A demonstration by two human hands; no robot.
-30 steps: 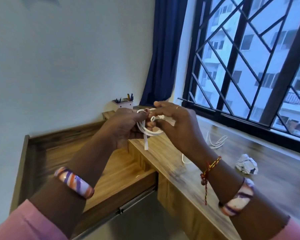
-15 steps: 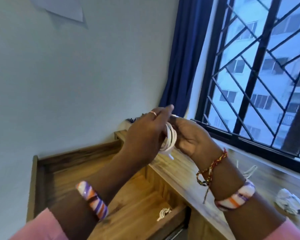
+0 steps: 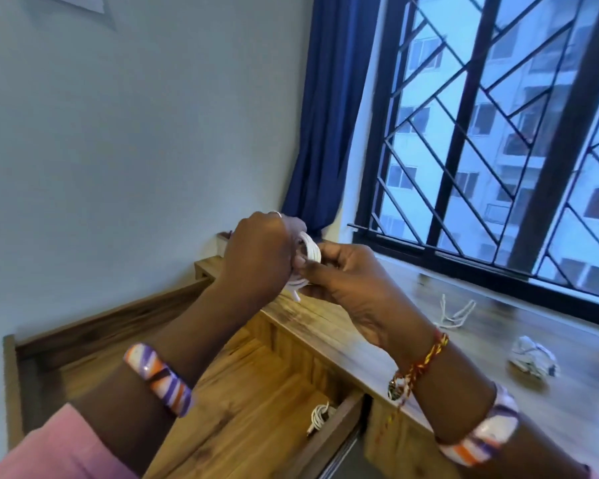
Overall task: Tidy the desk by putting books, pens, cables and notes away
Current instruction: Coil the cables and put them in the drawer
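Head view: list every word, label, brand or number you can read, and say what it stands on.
No text can be read in this view.
Crumpled paper on the desk: dark marks, too blurred to read.
Sheet on the wall: no visible writing.
Coiled white cable in both hands, and the cable in the drawer: no markings visible.

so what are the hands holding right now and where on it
A coiled white cable. The left hand and the right hand both grip the coil itself, one on each side of the loops; a loose cable end hangs below.
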